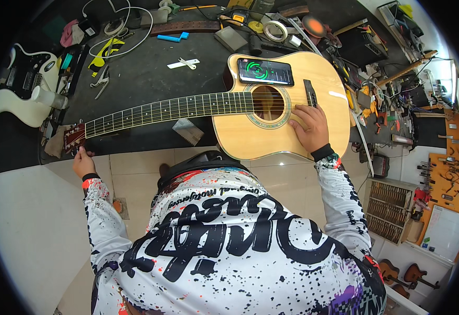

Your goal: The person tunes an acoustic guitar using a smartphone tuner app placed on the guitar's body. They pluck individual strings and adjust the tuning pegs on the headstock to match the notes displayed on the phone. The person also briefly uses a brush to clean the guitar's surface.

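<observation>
An acoustic guitar (235, 136) with a pale top lies face up along the bench, its neck pointing left. At the headstock (75, 135), my left hand (84, 165) pinches a tuning peg on the near side; the peg itself is mostly covered by the fingers. My right hand (312, 131) rests over the strings between the sound hole (268, 103) and the bridge (310, 93), fingers stretched out and thumb apart. A phone (265, 71) with a green circular display sits on the guitar's top, beyond the sound hole.
A cloth-like pad (54, 142) lies by the headstock. Pliers (101, 83), a blue string winder (173, 37) and a scraper-like plate (188, 131) are on the bench (140, 73). A white electric guitar body (17, 100) stands at left; tools clutter the right.
</observation>
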A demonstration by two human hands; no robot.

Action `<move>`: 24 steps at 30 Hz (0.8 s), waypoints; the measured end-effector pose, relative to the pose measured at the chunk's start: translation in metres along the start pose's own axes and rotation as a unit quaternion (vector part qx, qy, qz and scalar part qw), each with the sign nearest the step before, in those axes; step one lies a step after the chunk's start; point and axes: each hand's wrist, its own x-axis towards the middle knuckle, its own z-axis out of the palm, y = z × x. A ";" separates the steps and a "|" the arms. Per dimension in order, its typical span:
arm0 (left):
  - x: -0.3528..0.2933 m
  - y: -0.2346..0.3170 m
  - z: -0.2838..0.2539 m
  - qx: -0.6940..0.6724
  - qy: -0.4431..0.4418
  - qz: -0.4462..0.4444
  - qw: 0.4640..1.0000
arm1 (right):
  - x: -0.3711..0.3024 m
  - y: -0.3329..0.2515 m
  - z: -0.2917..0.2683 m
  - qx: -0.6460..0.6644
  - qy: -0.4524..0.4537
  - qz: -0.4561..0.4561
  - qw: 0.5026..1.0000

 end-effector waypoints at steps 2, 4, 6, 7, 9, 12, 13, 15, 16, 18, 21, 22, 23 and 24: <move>0.001 0.002 0.001 0.000 0.000 0.001 1.000 | 0.001 0.000 0.002 -0.005 0.002 -0.005 1.000; 0.001 0.000 -0.005 -0.015 0.000 -0.005 1.000 | 0.004 -0.002 0.006 -0.003 0.004 -0.018 1.000; 0.003 -0.011 -0.015 -0.001 0.010 0.022 1.000 | 0.009 -0.005 0.009 0.017 0.002 -0.038 0.999; 0.003 -0.012 -0.024 0.065 0.001 0.035 0.997 | 0.008 -0.008 0.010 0.006 0.011 -0.048 0.999; -0.007 0.011 -0.014 0.125 0.044 0.013 0.991 | -0.005 0.000 0.015 -0.034 0.013 -0.024 0.999; -0.010 0.005 -0.020 0.183 0.099 0.034 0.977 | -0.009 -0.005 0.014 -0.055 -0.009 0.016 0.998; -0.018 0.021 -0.013 0.175 0.099 0.068 0.977 | -0.011 -0.005 0.009 -0.067 -0.013 0.011 0.998; -0.029 0.037 -0.021 0.176 0.114 0.098 0.973 | -0.009 -0.006 0.010 -0.075 -0.024 0.006 0.997; -0.031 0.035 -0.020 0.167 0.093 0.116 0.975 | -0.008 -0.006 0.009 -0.065 -0.023 0.009 0.998; -0.031 0.028 -0.023 0.161 0.074 0.132 0.975 | -0.004 -0.007 0.009 -0.043 -0.029 0.010 0.999; -0.026 0.026 -0.017 0.240 0.104 0.170 0.950 | -0.001 -0.006 0.008 -0.031 -0.030 0.016 0.999; -0.022 0.020 -0.016 0.241 0.106 0.169 0.950 | 0.001 -0.006 0.009 -0.029 -0.029 0.014 0.999; -0.018 0.015 -0.013 0.215 0.108 0.160 0.957 | 0.002 -0.005 0.009 -0.028 -0.028 0.012 0.999; -0.013 0.009 -0.011 0.189 0.111 0.150 0.964 | 0.002 -0.004 0.009 -0.029 -0.027 0.008 0.999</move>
